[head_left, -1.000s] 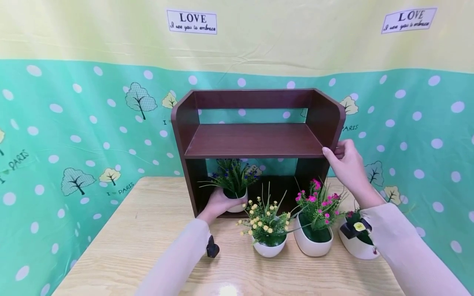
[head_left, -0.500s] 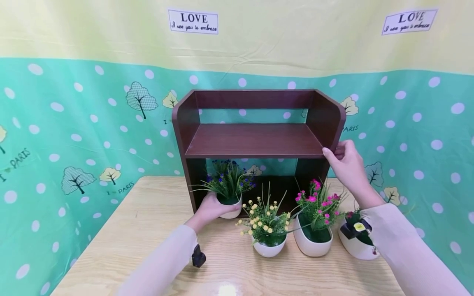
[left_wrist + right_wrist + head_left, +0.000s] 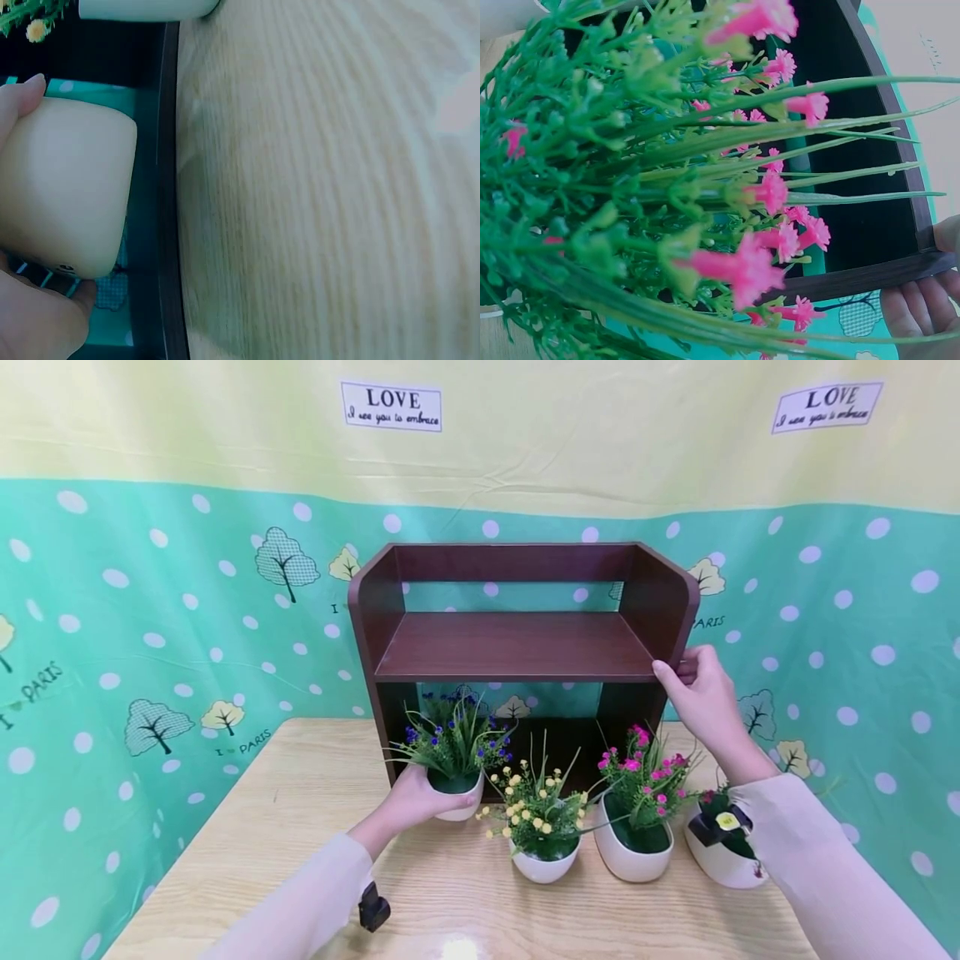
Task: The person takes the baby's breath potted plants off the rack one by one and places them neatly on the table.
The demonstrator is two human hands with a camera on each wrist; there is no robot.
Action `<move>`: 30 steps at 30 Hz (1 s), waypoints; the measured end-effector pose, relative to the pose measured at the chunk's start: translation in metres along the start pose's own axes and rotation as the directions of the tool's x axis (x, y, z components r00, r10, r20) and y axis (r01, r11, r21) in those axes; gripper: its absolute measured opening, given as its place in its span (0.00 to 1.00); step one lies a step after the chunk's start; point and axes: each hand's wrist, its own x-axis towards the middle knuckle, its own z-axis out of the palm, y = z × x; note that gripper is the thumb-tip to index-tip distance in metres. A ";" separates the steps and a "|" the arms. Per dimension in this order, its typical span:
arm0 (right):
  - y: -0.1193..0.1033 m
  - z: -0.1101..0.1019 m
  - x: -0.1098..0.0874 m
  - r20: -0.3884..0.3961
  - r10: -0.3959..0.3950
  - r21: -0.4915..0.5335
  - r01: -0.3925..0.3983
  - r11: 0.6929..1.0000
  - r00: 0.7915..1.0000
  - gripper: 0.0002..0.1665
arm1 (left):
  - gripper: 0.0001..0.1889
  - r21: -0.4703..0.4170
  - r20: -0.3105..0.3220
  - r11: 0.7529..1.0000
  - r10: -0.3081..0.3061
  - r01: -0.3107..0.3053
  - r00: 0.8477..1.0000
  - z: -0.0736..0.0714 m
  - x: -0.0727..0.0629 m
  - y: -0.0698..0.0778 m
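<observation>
My left hand (image 3: 408, 797) grips the white pot (image 3: 67, 180) of an artificial plant with blue flowers (image 3: 453, 743). In the head view this plant stands upright, overlapping the lower left front of a dark brown two-tier shelf (image 3: 517, 646). Thumb and fingers lie on opposite sides of the pot in the left wrist view, where its wall and underside show. My right hand (image 3: 701, 697) pinches the front edge of the shelf's right side panel, at upper-board height. In the right wrist view its fingers (image 3: 919, 304) are partly visible around that dark edge.
On the wooden table (image 3: 247, 843), a yellow-flowered potted plant (image 3: 546, 864) and a pink-flowered one (image 3: 636, 860) stand before the shelf. Another white pot (image 3: 723, 864) is partly behind the right sleeve. A patterned green curtain (image 3: 150, 635) hangs behind.
My left hand has drawn the blue-flowered plant leftward and toward me, from inside the lower compartment to its front edge. The right hand has stayed on the shelf's side panel.
</observation>
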 end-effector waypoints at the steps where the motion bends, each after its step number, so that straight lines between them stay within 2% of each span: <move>1: 0.000 0.000 0.000 0.000 0.000 -0.001 0.000 1.000 1.000 0.33 | 0.48 0.001 0.001 1.000 0.005 -0.005 1.000 -0.001 -0.002 0.000; 9: -0.001 0.000 0.000 0.004 0.008 0.001 -0.008 1.000 1.000 0.33 | 0.48 -0.009 0.005 1.000 0.006 -0.006 1.000 -0.007 -0.020 0.004; 16: -0.002 0.000 0.000 0.006 0.017 0.003 -0.017 1.000 1.000 0.34 | 0.45 -0.009 0.021 0.999 -0.053 0.053 0.998 -0.014 -0.036 0.006; 27: -0.001 0.001 0.000 0.007 0.019 0.008 -0.019 1.000 1.000 0.34 | 0.48 0.086 -0.028 0.984 -0.152 0.154 0.988 -0.022 -0.069 -0.004; 30: -0.001 0.000 0.000 0.007 0.017 0.012 -0.017 1.000 1.000 0.34 | 0.50 0.120 -0.042 0.980 -0.153 0.157 0.987 -0.024 -0.075 -0.007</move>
